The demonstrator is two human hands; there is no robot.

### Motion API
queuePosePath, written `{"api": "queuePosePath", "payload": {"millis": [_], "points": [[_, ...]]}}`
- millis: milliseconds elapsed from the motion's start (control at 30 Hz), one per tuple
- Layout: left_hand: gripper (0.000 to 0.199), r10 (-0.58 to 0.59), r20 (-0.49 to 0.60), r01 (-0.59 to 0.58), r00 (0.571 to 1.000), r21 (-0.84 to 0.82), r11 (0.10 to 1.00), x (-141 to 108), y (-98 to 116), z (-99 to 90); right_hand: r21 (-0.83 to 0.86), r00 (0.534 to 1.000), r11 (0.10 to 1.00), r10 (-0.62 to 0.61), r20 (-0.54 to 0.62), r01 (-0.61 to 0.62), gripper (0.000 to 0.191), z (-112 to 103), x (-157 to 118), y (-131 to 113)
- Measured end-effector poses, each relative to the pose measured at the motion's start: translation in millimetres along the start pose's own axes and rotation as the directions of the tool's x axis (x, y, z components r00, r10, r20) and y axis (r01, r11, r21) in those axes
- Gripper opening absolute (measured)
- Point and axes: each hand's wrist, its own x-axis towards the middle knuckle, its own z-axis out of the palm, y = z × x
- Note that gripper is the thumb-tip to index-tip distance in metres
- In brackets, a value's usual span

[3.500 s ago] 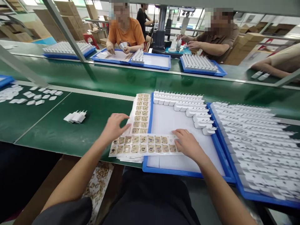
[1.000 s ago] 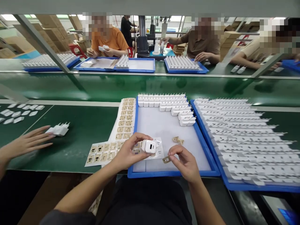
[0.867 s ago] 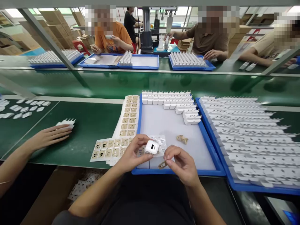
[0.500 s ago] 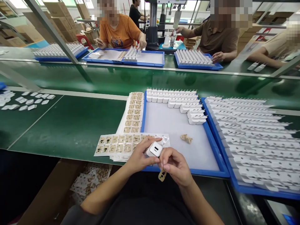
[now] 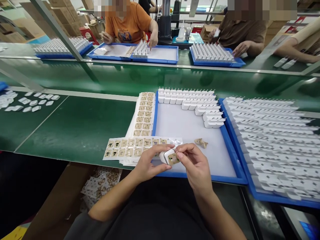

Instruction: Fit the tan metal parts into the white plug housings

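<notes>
My left hand (image 5: 150, 163) grips a white charger plug (image 5: 163, 157), its port end turned toward my right side. Between thumb and fingers, my right hand (image 5: 195, 163) pinches a tan sticker (image 5: 173, 159) with small dark cutouts, held against the charger's end face. Whether it is stuck down flat I cannot tell. Under and left of my left hand lies a sheet of tan stickers (image 5: 130, 143). A blue-rimmed tray (image 5: 228, 156) lies beyond my hands, with rows of white chargers (image 5: 172, 98) along its back and right. Crumpled tan scraps (image 5: 201, 143) rest on its liner.
A second blue tray (image 5: 260, 191), full of white chargers, stands at the right. More sticker sheets (image 5: 143, 113) line the first tray's left edge. Loose white pieces (image 5: 35, 101) lie far left. Across the bench, co-workers sit behind trays; below left is a box (image 5: 57, 196) with discarded sheets.
My right hand has raised the tan sticker from below the charger to its end face, covering the port. The charger has tilted toward the right hand. The view has shifted slightly.
</notes>
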Motion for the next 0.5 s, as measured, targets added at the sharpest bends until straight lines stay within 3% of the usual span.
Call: {"api": "queuePosePath", "payload": {"millis": [500], "points": [[0.050,-0.016,0.028,0.015,0.999,0.015,1.000,2.0,4.5,-0.6,-0.022,1.000,1.000,0.021,-0.006,-0.021,0.005,-0.3,-1.3,-1.5]]}}
